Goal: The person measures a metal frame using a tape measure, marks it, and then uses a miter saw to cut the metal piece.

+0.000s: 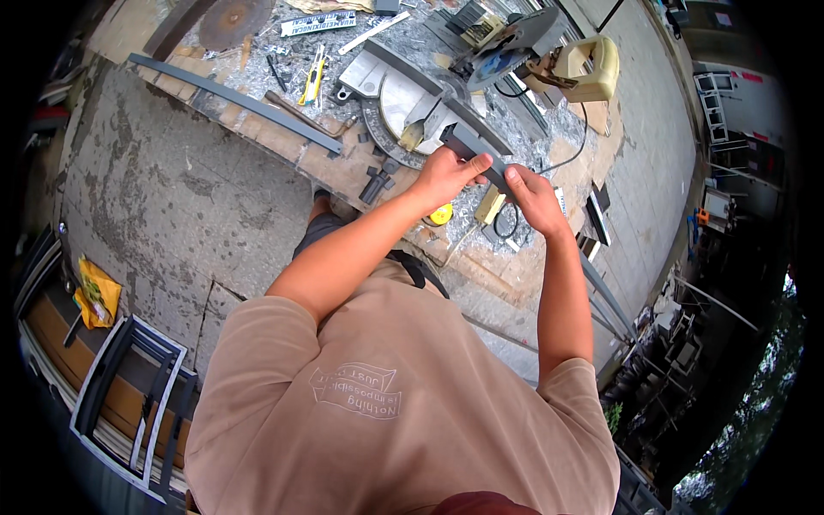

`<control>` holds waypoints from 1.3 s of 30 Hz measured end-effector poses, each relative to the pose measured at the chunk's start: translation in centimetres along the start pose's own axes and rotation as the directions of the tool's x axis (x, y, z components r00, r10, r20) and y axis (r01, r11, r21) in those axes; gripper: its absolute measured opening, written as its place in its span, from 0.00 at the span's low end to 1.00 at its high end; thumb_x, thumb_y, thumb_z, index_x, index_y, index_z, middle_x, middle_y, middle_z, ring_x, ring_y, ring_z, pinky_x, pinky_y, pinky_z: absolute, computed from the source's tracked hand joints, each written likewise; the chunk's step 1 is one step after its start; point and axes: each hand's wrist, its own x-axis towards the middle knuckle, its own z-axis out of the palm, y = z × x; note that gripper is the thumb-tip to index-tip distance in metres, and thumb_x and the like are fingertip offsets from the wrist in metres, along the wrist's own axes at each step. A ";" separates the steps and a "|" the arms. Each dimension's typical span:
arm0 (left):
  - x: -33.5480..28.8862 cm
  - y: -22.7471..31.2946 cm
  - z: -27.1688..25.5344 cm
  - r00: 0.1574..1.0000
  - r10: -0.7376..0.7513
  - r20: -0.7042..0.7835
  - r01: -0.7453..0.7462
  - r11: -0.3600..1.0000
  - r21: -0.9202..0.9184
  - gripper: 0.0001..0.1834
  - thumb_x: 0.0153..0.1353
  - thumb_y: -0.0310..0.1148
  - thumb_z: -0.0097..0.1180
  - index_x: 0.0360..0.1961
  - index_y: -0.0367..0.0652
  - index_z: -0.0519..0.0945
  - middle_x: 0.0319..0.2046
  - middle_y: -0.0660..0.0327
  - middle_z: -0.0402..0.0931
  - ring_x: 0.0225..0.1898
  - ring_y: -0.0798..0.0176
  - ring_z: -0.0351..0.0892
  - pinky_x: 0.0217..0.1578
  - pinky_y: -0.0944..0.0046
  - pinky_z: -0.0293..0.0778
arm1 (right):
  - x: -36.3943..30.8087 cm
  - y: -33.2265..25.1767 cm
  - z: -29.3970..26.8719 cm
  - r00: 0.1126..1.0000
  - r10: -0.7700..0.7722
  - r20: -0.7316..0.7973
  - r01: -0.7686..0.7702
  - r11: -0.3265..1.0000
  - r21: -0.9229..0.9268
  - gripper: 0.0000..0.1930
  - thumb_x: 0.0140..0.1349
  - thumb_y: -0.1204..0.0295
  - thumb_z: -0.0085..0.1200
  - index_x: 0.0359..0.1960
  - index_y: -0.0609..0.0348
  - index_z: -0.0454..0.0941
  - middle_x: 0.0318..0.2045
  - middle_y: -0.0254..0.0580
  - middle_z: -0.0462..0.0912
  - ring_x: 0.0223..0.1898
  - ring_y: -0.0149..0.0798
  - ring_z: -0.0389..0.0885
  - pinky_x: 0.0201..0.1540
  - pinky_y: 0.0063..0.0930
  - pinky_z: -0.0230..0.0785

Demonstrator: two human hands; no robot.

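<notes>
A short dark grey metal profile is held between my hands above the front of the saw table. My left hand is closed around its near side, thumb on top. My right hand grips its right end, with the thumb pressed on it. Just beyond them is a mitre saw base, with a brush lying on its round plate. The saw's head is raised at the far right, and its cream motor housing sits beside it. A yellow tape measure lies below my hands.
Metal shavings cover the workbench. A long grey profile lies along its left edge, near a yellow utility knife and a round saw blade. Dark profile offcuts sit at the front edge. Metal frames and a yellow bag are at lower left.
</notes>
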 end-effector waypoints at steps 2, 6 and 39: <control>-0.2 0.1 -0.1 0.999 0.025 0.047 -0.023 0.999 -0.034 0.23 0.77 0.53 0.63 0.50 0.40 0.84 0.42 0.64 0.87 0.39 0.72 0.85 0.41 0.68 0.78 | 0.2 -1.3 0.2 1.000 0.007 0.010 -0.007 0.999 -0.034 0.27 0.82 0.46 0.50 0.57 0.60 0.85 0.35 0.44 0.86 0.38 0.37 0.84 0.45 0.34 0.77; -0.3 0.2 0.1 0.991 0.079 0.108 -0.064 0.988 -0.137 0.22 0.79 0.49 0.60 0.58 0.41 0.81 0.47 0.65 0.85 0.43 0.73 0.82 0.44 0.67 0.76 | 1.0 -2.8 1.2 0.980 -0.164 -0.112 0.165 0.986 0.007 0.27 0.83 0.49 0.50 0.66 0.61 0.81 0.54 0.50 0.86 0.56 0.40 0.84 0.60 0.36 0.75; -2.4 2.3 -2.5 0.976 -0.096 0.197 0.083 0.994 0.074 0.19 0.72 0.31 0.64 0.60 0.40 0.77 0.55 0.60 0.82 0.55 0.66 0.80 0.55 0.59 0.80 | 3.3 -12.0 4.2 0.970 -0.241 0.013 0.239 0.955 -0.172 0.23 0.61 0.56 0.68 0.47 0.65 0.83 0.37 0.52 0.83 0.40 0.50 0.83 0.46 0.42 0.75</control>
